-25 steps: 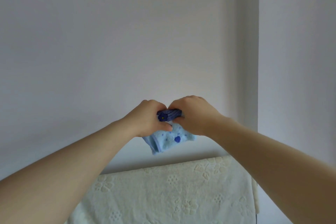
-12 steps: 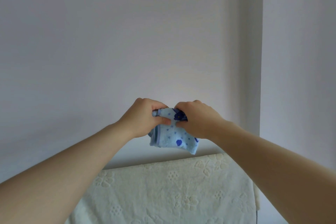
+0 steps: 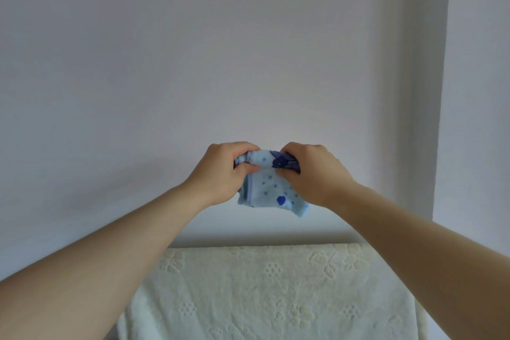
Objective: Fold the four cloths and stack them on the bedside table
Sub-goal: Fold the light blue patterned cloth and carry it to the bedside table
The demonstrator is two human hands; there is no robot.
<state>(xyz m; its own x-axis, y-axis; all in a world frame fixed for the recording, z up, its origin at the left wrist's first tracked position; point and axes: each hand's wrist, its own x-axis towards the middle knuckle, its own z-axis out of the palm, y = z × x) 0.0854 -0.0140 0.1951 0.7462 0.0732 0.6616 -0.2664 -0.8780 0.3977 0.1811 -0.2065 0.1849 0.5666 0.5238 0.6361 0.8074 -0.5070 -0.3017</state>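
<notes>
A small light-blue cloth (image 3: 271, 192) with dark-blue dots, a heart and a flower hangs in the air in front of the wall. My left hand (image 3: 225, 171) pinches its upper left corner. My right hand (image 3: 313, 172) grips its upper right part, where the dark-blue flower pattern bunches. The cloth droops below both fists, folded over on itself. The other cloths and the bedside table are out of view.
A cream embossed floral cover (image 3: 270, 295) drapes over a flat surface below my arms. A plain pale wall (image 3: 220, 63) fills the background, with a wall corner (image 3: 441, 91) at the right.
My hands have drawn slightly apart, spreading the cloth's top edge between them. More of the light-blue face now shows and hangs lower.
</notes>
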